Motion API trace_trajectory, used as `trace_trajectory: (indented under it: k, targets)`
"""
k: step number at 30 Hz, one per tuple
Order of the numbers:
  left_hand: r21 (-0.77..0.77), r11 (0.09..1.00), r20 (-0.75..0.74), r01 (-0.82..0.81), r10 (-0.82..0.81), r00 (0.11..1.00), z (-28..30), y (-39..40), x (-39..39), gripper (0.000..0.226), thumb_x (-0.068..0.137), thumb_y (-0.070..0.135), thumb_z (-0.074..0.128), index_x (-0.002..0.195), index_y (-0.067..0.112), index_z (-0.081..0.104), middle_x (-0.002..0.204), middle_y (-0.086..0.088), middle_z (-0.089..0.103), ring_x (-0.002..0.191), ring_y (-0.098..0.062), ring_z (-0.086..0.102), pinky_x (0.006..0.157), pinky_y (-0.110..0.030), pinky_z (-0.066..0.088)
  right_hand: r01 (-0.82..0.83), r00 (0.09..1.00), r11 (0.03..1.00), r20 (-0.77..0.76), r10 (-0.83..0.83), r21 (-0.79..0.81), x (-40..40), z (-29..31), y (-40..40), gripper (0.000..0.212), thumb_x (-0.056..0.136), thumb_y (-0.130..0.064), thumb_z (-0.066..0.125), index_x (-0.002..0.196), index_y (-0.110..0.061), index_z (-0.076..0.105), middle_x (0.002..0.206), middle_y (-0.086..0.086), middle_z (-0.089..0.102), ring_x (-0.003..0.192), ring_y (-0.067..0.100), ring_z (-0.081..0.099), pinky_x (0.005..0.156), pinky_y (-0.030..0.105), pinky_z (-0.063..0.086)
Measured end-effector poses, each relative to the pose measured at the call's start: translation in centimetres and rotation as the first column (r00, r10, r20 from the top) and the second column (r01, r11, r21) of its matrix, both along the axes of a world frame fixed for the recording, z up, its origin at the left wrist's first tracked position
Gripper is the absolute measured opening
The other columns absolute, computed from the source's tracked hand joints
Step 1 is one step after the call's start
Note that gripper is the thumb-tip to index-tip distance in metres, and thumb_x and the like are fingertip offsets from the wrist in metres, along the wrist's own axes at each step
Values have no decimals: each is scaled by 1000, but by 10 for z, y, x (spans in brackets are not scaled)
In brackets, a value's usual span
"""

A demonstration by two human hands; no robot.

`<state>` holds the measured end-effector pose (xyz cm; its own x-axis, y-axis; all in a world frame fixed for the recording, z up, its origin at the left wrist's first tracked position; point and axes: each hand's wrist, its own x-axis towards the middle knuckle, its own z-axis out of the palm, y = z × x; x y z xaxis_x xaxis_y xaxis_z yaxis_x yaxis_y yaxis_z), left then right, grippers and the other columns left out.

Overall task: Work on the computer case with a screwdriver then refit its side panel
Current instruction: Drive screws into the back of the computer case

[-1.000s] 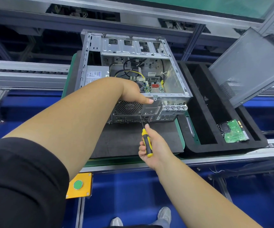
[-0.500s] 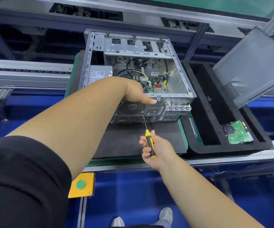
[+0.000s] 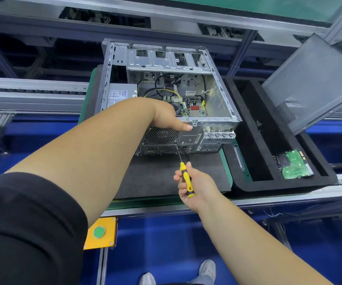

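Since a second ago almost nothing has shifted: my right hand has kept its curled grip on the yellow-and-black screwdriver, its tip still set against the rear plate of the computer case, just below the fan grille. My left hand still rests on the case's near top edge, thumb stretched straight toward the small latch tab; my other fingers are hidden inside the frame, so I cannot tell how they lie.

The case lies open-side-up on the dark mat, and its side panel leans tilted at the far right, above the foam tray.

My worry is the tip. The shaft meets the plate at a slant, and if I push without seating it in a screw head, it may skid across the ports. If my left hand eases off, the case may slide on the mat.

The black foam tray beside the case has two long wells; the right one holds a hard drive, circuit board up, at its near end.
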<state>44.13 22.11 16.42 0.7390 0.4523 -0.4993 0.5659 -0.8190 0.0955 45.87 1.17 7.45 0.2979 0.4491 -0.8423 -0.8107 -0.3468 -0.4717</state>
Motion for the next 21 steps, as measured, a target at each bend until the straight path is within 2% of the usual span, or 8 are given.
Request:
trace_trajectory:
  k: [5,9,17,21]
  targets:
    - [-8,1000,1,-11,11,1000,1,-1,-1,112,70,91,36,151,15,31,159,-3,27,144,-25,29,115,-45,26,5,993,1000,-119,-6,-10,-1,1,4,50,99,-50,48,76,-10,67,65,3,63,39,9,43,34,19,35]
    - [-12,1000,0,-8,8,1000,1,-1,-1,112,70,91,35,151,14,31,158,-4,28,143,-25,30,114,-44,26,-16,990,1000,-139,18,20,3,4,0,49,100,-49,48,76,-10,66,66,3,62,40,9,43,34,19,35]
    - [-35,999,42,-14,16,999,-1,-2,-2,117,66,93,35,150,13,31,158,-5,28,144,-25,30,115,-43,25,-29,999,999,-14,30,31,0,11,-9,49,104,-42,44,86,-4,69,59,3,57,40,9,41,36,19,34]
    - [-64,998,77,-1,6,997,3,-5,-6,119,63,95,30,149,13,35,159,-3,26,144,-25,28,115,-43,24,-121,990,991,64,125,-62,0,13,-12,48,104,-41,44,90,-5,73,61,2,60,43,10,45,39,20,38]
